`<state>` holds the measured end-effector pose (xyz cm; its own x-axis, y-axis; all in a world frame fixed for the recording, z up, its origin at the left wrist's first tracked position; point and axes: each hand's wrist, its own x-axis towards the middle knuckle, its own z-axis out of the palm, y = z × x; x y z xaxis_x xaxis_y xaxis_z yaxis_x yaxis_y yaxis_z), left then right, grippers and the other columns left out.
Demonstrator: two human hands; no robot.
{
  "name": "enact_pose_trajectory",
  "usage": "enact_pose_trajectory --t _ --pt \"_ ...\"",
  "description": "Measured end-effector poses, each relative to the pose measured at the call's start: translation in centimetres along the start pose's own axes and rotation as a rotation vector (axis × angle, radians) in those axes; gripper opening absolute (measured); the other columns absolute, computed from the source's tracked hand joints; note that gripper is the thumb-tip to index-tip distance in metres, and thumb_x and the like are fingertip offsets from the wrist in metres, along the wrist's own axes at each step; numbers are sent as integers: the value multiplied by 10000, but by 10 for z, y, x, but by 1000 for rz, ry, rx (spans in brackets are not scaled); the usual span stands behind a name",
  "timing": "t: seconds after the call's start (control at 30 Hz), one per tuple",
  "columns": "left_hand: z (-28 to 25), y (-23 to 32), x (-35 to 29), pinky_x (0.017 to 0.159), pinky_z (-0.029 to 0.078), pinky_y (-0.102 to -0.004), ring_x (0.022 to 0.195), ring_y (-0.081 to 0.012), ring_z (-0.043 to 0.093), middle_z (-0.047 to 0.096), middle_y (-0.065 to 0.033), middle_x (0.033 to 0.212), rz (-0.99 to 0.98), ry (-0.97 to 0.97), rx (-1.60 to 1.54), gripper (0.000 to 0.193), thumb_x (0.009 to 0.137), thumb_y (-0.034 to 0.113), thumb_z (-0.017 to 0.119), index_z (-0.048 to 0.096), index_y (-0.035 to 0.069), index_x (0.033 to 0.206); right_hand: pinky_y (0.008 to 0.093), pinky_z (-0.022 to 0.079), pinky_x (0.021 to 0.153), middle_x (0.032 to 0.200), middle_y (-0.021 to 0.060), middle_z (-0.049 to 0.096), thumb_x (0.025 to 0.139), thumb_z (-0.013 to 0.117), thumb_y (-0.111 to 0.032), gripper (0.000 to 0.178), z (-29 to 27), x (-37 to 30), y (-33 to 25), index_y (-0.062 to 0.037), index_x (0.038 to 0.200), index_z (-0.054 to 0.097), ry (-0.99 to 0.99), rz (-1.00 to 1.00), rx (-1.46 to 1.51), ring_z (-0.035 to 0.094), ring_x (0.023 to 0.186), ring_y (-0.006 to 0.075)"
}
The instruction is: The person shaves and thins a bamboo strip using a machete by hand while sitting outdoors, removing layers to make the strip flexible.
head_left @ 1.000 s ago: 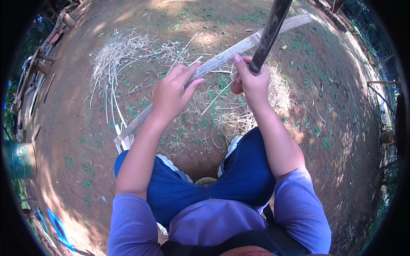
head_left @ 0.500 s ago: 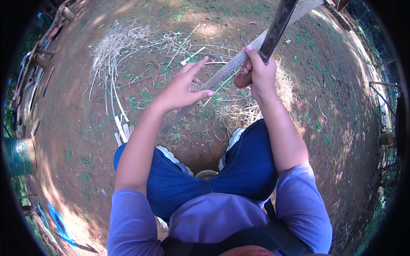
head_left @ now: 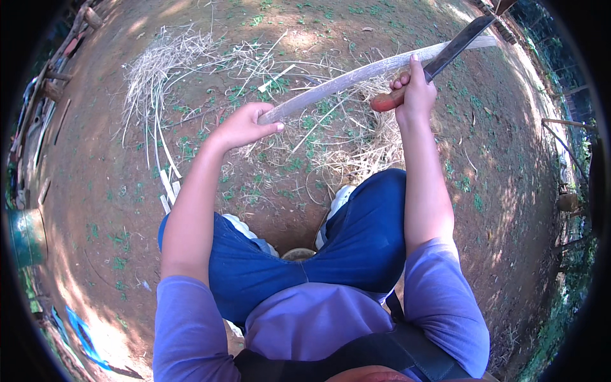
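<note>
A long, pale grey strip (head_left: 337, 84), seemingly split bamboo, slants up to the right in a slight bend. Its near end sits between the thumb and fingers of my left hand (head_left: 242, 129), which is closed on it. My right hand (head_left: 418, 97) is wrapped around the reddish wooden handle of a machete (head_left: 459, 48), with the thumb up against the strip. The dark blade points to the upper right and crosses the strip near its far end. Whether the edge touches the strip, I cannot tell.
Thin pale shavings (head_left: 168, 60) lie heaped at the far left, with more loose shavings (head_left: 356, 156) in front of my feet. Short cut pieces (head_left: 168, 188) lie beside my left knee. A green drum (head_left: 27, 237) stands at the left edge, and a blue scrap (head_left: 84, 337) lies lower left.
My left hand was open over the strip and has closed on its near end. The strip has shifted up and rightward. My right hand moved right, and the machete tilted further right.
</note>
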<state>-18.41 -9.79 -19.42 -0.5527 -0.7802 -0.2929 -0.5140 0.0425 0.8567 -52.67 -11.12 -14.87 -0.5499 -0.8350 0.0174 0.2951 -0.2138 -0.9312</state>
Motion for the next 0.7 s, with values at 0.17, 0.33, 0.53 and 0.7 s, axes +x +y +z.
enact_pose_trajectory --t 0.17,0.33,0.53,0.7 --pt "3 21 -5 704 459 -300 763 -97 541 623 -6 839 139 279 -22 298 979 281 701 676 8 1095 310 512 612 702 14 562 964 741 -293 311 9 -22 10 0 1000 644 -91 -24 -291 580 608 133" --pt "0 44 -18 758 471 -301 820 -100 572 641 -23 926 128 390 -227 310 983 219 648 633 -1 1201 268 450 525 669 23 671 920 783 -367 342 28 -52 25 -54 852 663 -329 -39 -603 584 559 78" --pt "-6 49 -27 557 413 -235 663 -50 486 557 16 827 120 419 -528 323 970 135 514 586 -2 1253 279 397 512 608 -23 595 884 802 -436 425 46 -76 52 -31 800 702 -594 -107 -757 516 542 69" --pt "-11 39 -28 521 394 -215 612 -46 459 532 22 795 164 430 -610 359 965 145 473 570 -1 1279 314 363 509 575 -30 509 866 805 -464 472 59 -91 47 -24 736 696 -718 -156 -868 465 552 83"
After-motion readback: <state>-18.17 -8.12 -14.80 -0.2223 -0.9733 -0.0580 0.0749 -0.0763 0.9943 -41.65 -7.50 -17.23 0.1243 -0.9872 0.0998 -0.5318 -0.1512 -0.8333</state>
